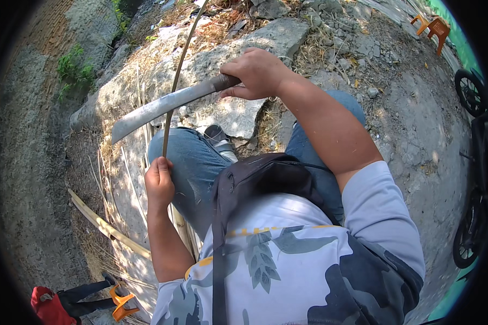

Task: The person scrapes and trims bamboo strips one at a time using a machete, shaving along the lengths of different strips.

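A machete (165, 104) with a broad, slightly curved blade and a dark handle is in my right hand (257, 73), the fingers closed round the handle. Its blade points left and crosses over a long, thin brown strip (183, 53) that looks like split bamboo. My left hand (160, 179) pinches the lower end of this strip beside my left knee. From there the strip runs up past the blade and out at the top of the view. Blade and strip overlap; whether they touch I cannot tell.
Split bamboo lengths (109, 230) lie on the ground at left. Broken concrete slabs (276, 38) and rubble are ahead. A person in red (51, 306) and an orange chair (122, 303) are at lower left. Orange chairs (438, 30) and a motorcycle (472, 162) stand at right.
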`<state>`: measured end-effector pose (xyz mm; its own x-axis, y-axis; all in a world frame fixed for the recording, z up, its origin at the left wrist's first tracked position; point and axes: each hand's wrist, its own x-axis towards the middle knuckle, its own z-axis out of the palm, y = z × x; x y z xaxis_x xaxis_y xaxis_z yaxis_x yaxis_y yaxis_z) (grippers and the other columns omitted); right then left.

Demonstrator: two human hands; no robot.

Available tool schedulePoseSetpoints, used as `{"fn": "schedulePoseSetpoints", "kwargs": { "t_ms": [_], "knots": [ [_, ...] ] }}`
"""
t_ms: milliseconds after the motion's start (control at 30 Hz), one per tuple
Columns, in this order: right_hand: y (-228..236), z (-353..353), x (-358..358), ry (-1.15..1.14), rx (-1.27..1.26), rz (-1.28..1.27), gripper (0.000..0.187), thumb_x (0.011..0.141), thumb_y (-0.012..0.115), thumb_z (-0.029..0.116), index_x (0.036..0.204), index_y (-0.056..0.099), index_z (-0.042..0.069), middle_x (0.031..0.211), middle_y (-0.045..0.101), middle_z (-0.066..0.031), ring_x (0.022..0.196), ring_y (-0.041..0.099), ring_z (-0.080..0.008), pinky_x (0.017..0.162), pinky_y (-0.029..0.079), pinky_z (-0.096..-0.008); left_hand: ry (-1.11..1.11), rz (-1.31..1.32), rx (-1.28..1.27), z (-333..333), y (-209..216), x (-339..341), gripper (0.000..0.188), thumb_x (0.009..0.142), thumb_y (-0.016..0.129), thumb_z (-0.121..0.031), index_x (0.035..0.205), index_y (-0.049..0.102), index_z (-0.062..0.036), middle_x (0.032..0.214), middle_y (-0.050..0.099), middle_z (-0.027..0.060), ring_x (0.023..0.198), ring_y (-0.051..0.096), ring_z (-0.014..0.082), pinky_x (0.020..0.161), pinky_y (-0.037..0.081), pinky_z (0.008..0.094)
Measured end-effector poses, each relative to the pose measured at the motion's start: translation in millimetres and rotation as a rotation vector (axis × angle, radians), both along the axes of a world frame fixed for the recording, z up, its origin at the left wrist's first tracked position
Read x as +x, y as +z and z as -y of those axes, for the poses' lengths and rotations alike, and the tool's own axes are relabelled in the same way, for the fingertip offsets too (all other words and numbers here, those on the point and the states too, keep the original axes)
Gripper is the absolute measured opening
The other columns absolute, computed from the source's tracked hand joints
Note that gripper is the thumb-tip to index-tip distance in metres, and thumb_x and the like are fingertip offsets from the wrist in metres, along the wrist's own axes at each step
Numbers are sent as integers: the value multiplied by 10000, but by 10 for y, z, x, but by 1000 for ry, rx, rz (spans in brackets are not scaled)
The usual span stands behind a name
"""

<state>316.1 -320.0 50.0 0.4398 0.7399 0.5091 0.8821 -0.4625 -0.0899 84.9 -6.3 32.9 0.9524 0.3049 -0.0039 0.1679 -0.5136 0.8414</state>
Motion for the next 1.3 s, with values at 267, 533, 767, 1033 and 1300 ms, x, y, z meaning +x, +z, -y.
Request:
{"fn": "schedulePoseSetpoints", "kwargs": {
  "t_ms": [267, 533, 767, 1033, 1300],
  "knots": [
    [41, 382, 209, -421, 131, -320, 514, 886, 639, 633, 964, 672, 126, 790, 682, -103, 775, 688, -318, 676, 512, -452, -13, 13, 23, 7, -1, 11, 413, 1089, 458, -327, 833, 595, -33, 646, 439, -55, 603, 365, 49, 541, 299, 242],
    [31, 55, -9, -148, -30, -193, 494, 875, 651, 617, 977, 661, 133, 772, 669, -78, 750, 666, -332, 763, 507, -444, 5, -19, -59, 0, 21, 27, 404, 1093, 448, -317, 845, 594, -34, 637, 416, -65, 583, 340, 35, 522, 270, 232],
    [37, 194, 94, -137, 33, -184, 498, 876, 646, 616, 919, 650, 120, 780, 673, -71, 769, 676, -329, 748, 516, -443, -18, -11, 10, 12, 20, 2, 410, 1093, 448, -313, 833, 595, -32, 628, 425, -58, 588, 358, 48, 531, 295, 247],
    [81, 387, 199, -482, 128, -327, 509, 885, 628, 638, 980, 674, 140, 798, 680, -108, 796, 691, -327, 692, 534, -470, -30, 7, 109, 26, 35, 29, 424, 1089, 454, -324, 823, 595, -25, 630, 457, -27, 603, 399, 73, 551, 332, 262],
    [64, -42, -119, -47, -61, -86, 455, 860, 678, 585, 890, 632, 134, 758, 667, -56, 725, 659, -293, 789, 485, -406, -36, -17, 97, 13, 39, 43, 423, 1089, 453, -322, 823, 596, -27, 631, 473, -23, 603, 406, 76, 553, 338, 267]
  ]
}}
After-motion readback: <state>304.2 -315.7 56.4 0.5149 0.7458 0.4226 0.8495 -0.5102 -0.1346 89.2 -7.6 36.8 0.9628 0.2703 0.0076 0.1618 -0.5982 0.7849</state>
